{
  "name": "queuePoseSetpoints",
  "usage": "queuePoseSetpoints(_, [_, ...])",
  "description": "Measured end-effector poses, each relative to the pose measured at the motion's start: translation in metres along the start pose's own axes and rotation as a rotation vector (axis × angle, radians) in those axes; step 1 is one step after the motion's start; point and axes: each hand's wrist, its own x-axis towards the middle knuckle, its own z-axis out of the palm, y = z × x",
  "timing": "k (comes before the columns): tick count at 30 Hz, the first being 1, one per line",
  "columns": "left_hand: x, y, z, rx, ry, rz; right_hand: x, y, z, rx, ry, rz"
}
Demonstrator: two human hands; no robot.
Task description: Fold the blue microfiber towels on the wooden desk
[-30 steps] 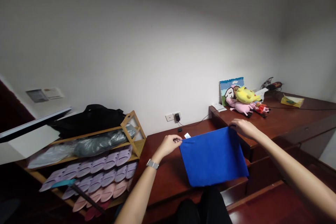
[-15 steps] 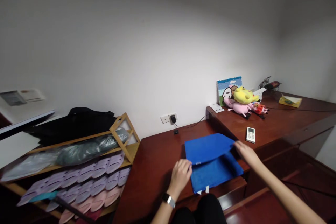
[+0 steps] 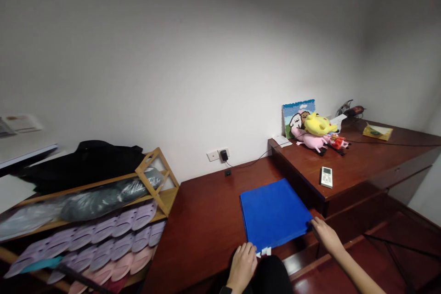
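Fabric (image 3: pixel 277 216), one piece (blue); one corner in right hand (image 3: pixel 325 235), one by left hand (image 3: pixel 243 264), grip unclear.

The bottom edge cuts off the watch (image 3: pixel 226 290) below the left hand (image 3: pixel 243 266) and the lowest slippers (image 3: pixel 81 286), the left edge crops the wall notices (image 3: pixel 22 123), a yellow plush toy (image 3: pixel 319 125) partly hides the picture (image 3: pixel 291 118), and any print on the blue cloth (image 3: pixel 275 213)'s white tags (image 3: pixel 264 251) is unreadably small.
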Motion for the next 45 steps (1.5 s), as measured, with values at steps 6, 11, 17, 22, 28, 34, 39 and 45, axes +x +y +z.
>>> queuePoseSetpoints(6, [-0.011, 0.005, -0.005, -0.033, -0.007, -0.032, -0.013, 0.007, 0.012, -0.052, -0.068, -0.043])
queuePoseSetpoints(11, [0.016, 0.014, -0.016, -0.135, -0.012, -0.091, 0.004, -0.021, 0.012, -0.129, 0.092, -0.056])
queuePoseSetpoints(17, [0.050, 0.031, 0.013, -0.208, -0.186, -0.039, 0.009, -0.055, 0.042, -0.064, -0.035, 0.083])
queuePoseSetpoints(22, [0.029, 0.019, 0.039, -0.157, -0.272, 0.046, -0.004, -0.046, 0.064, -0.027, -0.045, 0.110])
queuePoseSetpoints(28, [0.000, -0.011, 0.028, -0.051, -0.264, 0.074, -0.001, -0.069, 0.068, 0.001, -0.011, 0.137])
queuePoseSetpoints(34, [-0.039, -0.058, 0.003, 0.006, -0.213, 0.007, 0.011, -0.133, 0.075, 0.067, -0.125, 0.075])
queuePoseSetpoints(39, [-0.080, -0.132, -0.031, 0.015, -0.267, -0.115, 0.020, -0.205, 0.070, 0.177, -0.306, -0.018])
queuePoseSetpoints(45, [-0.112, -0.164, -0.061, -0.055, -0.342, -0.227, 0.008, -0.232, 0.071, 0.234, -0.345, -0.146])
